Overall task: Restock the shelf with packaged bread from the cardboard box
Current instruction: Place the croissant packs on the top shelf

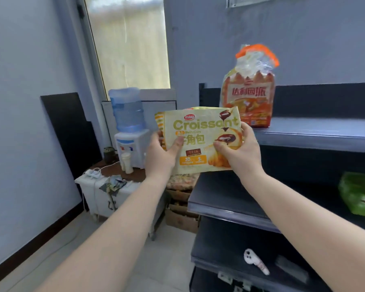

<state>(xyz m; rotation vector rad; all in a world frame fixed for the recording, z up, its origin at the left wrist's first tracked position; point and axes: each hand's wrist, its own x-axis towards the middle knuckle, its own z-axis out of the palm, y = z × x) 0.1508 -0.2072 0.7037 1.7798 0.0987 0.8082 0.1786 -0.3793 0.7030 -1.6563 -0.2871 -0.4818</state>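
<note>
Being held up in front of the shelf [316,134], a yellow croissant packet [200,140] is being gripped at both lower sides: the left hand [163,153] is curled round its left edge with the thumb pressed on the front, and the right hand [239,150] is pinching its right edge likewise. A second packet seems to be tucked behind it (only a striped edge is showing). An orange bread bag [249,95] is already standing upright on the top shelf, just behind the packet. The cardboard box [181,218] is sitting on the floor below, beside the shelf's end. The placing step is judged to be in hand; next, the packet is to be carried rightward onto the bare shelf surface beside the orange bag and released upright. A water dispenser [129,127] is standing on a small table [97,192] to the left.
</note>
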